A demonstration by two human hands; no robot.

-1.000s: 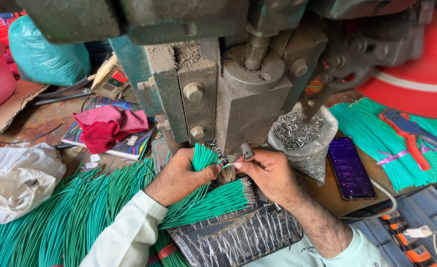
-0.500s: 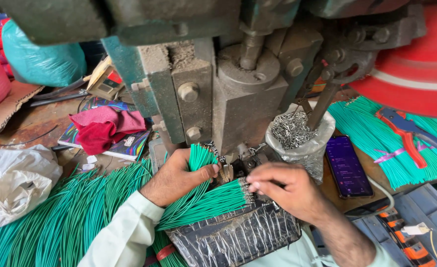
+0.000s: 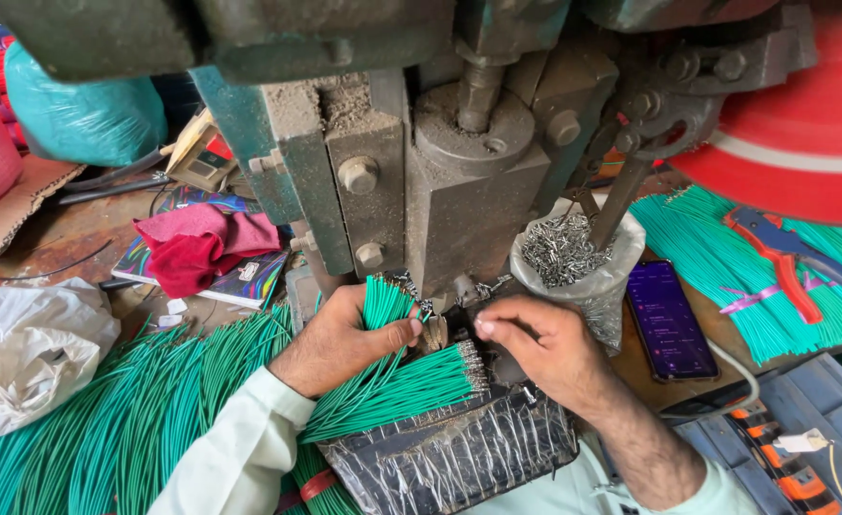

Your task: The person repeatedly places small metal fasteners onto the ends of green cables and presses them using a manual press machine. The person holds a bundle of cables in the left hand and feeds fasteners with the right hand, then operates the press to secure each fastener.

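My left hand grips a bundle of green wires with their ends pointing up toward the base of a grey-green press machine. My right hand is just right of it, fingers pinched together at the press base; whether it holds a small piece I cannot tell. A second bundle of green wires with metal tips lies below both hands on a black pad wrapped in clear plastic.
A clear bag of small metal terminals stands right of the press, a phone beside it. More green wires lie at left and at right with a red-blue hand tool. A red cloth and a white bag lie at left.
My right hand has drawn slightly back and right from the press base. My left hand stays on the upright wire bundle.
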